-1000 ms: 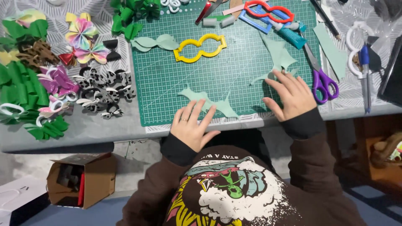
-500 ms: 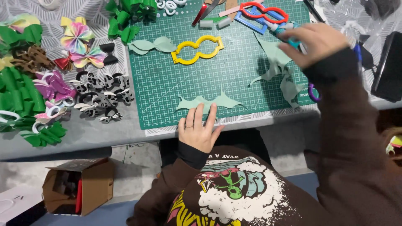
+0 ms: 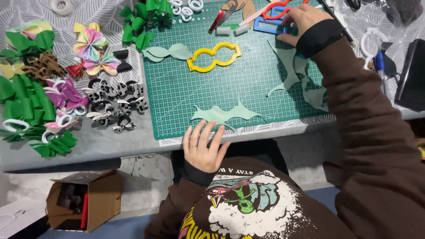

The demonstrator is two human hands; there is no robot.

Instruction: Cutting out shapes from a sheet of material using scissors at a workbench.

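My left hand (image 3: 204, 148) lies flat with its fingers spread at the near edge of the green cutting mat (image 3: 186, 102). Its fingertips touch a pale green winged cut-out (image 3: 223, 114). My right hand (image 3: 305, 18) reaches to the mat's far edge. There its fingers close around the right end of a blue rectangular frame template (image 3: 268, 24). My brown sleeve covers part of a pale green leftover sheet (image 3: 290, 71). A yellow outline template (image 3: 214, 56) lies mid-mat beside two more pale green cut shapes (image 3: 168, 52).
Finished bows fill the table's left side: green ones (image 3: 146, 17), a rainbow one (image 3: 90, 44), black-and-white ones (image 3: 113, 104). A red template (image 3: 283, 5) lies at the mat's far edge. A blue pen (image 3: 380, 62) and a dark phone (image 3: 414, 75) lie at right. An open cardboard box (image 3: 84, 201) sits on the floor.
My right hand left the near mat edge and travelled up to the far edge, ending on the blue frame. My left hand stayed at the front by the winged cut-out.
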